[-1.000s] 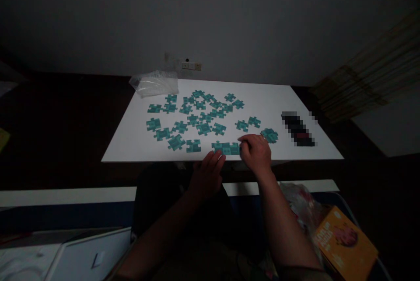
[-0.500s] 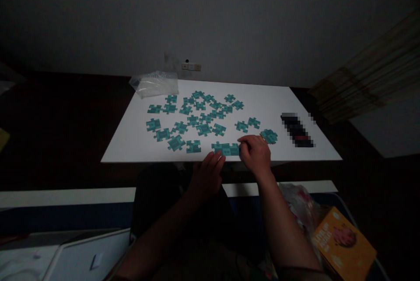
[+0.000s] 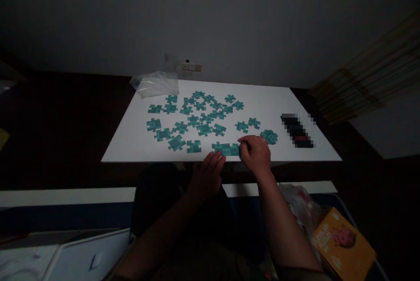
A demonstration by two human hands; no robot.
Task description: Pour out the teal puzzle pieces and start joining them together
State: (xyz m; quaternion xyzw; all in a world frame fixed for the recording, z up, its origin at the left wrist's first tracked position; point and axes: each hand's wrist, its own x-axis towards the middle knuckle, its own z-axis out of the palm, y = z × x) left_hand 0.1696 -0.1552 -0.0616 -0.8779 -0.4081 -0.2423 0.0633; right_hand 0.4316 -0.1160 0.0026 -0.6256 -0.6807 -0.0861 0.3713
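Note:
A short strip of joined teal jigsaw puzzle pieces (image 3: 229, 149) lies along the front edge of the white table. My left hand (image 3: 208, 174) rests at the strip's left part, fingers stretched out and their tips on its lower edge. At the right end, my right hand (image 3: 256, 152) is bent over with curled fingers closed on the end puzzle piece, partly hiding it. Just beyond that hand sits a small heap of puzzle pieces (image 3: 270, 137). Many loose teal pieces (image 3: 204, 129) are scattered over the table's middle and left.
A clear plastic bag (image 3: 155, 84) lies at the table's (image 3: 127, 141) back left corner. On the right is a dark, pixelated object (image 3: 298, 131). An orange box (image 3: 344, 244) and another plastic bag (image 3: 298, 202) are at lower right, a white tray-like item (image 3: 88, 257) at lower left.

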